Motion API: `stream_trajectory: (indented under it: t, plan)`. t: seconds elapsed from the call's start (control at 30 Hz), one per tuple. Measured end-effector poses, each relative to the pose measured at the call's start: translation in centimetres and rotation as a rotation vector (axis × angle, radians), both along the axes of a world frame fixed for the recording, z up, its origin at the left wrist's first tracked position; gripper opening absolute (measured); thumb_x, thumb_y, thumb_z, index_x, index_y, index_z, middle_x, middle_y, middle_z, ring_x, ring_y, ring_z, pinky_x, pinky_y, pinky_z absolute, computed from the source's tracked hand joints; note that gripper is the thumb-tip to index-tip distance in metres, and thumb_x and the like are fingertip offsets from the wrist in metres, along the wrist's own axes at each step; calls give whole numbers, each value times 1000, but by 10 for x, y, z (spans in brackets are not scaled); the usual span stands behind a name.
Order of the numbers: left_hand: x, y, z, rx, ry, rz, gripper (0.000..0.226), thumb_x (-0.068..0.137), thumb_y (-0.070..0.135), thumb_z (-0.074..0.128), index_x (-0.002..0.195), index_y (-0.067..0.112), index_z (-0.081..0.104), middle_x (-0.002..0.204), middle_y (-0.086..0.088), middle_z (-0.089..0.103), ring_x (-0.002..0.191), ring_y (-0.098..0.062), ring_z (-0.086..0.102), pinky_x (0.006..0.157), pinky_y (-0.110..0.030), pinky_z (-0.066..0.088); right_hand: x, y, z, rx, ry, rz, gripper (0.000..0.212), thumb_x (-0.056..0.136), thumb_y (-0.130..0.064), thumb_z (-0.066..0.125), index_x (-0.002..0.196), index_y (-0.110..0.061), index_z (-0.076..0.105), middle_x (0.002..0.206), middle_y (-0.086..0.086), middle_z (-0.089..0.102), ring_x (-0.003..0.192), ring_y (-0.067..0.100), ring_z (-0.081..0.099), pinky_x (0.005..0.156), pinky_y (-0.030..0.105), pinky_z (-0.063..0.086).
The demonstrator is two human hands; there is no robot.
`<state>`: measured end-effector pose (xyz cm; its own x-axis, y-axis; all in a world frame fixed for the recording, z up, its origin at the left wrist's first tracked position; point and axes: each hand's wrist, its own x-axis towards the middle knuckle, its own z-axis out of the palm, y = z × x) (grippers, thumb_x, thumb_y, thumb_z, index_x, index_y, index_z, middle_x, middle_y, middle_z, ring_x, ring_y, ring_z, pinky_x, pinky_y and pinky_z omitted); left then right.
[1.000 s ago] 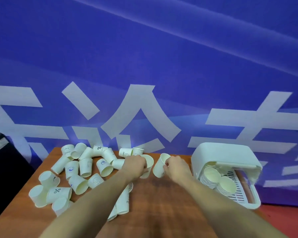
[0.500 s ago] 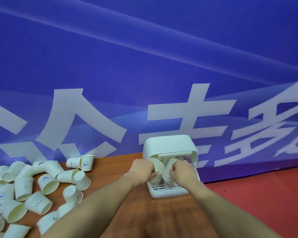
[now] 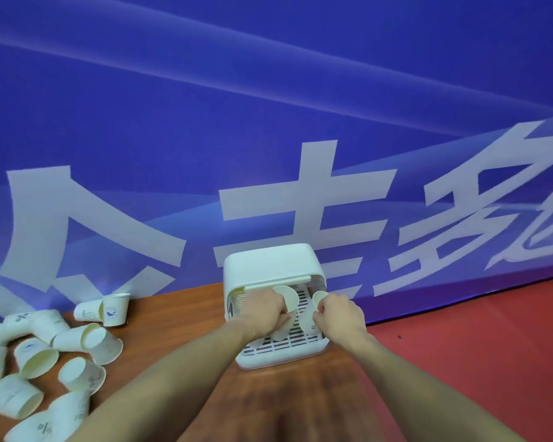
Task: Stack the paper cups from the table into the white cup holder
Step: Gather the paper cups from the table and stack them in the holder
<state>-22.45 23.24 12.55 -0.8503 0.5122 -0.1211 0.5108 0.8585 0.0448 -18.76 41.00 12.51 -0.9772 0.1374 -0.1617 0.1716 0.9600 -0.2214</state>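
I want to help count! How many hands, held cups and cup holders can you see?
Hands: 2, left hand and right hand
Held cups: 2, left cup and right cup
Holder: 1
Total: 5

White cup holder (image 3: 270, 266) with slotted tray, cream cups (image 3: 103, 341) with small blue prints, reddish-brown wood-grain table (image 3: 179, 314), blue backdrop (image 3: 268, 106) with white lettering, red floor (image 3: 476, 346)

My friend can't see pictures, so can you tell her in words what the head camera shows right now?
Two bare hands each hold a paper cup at the open front of a white cup holder: the left hand grips one cup, the right hand another. Many loose cups lie scattered on the brown table before a blue banner.
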Motion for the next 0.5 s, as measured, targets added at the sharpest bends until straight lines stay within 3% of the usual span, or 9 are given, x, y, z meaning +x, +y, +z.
stream_trajectory:
  t: [0.13,0.37,0.5]
  plan:
    - [-6,14,0,4,8,0,37,98,42,49,75,18,66,80,-7,69,68,-23,54,65,-31,43,-8,13,-9,-5,5,4,17,88,-30,54,83,-15,63,80,1,57,72,24,52,61,29,38]
    - [-5,27,-11,-155,78,-121,43,102,40,40,91,12,71,91,-13,70,83,-34,63,67,-32,37,-21,21,-16,-33,-4,33,17,88,-30,54,77,-17,57,78,1,58,71,24,53,62,28,40]
    - [0,24,-14,-273,82,-246,35,102,27,41,90,9,69,89,-15,70,72,-35,59,61,-33,31,-26,22,-22,-31,-9,45,16,87,-28,54,74,-18,57,77,1,59,71,24,54,62,28,41]
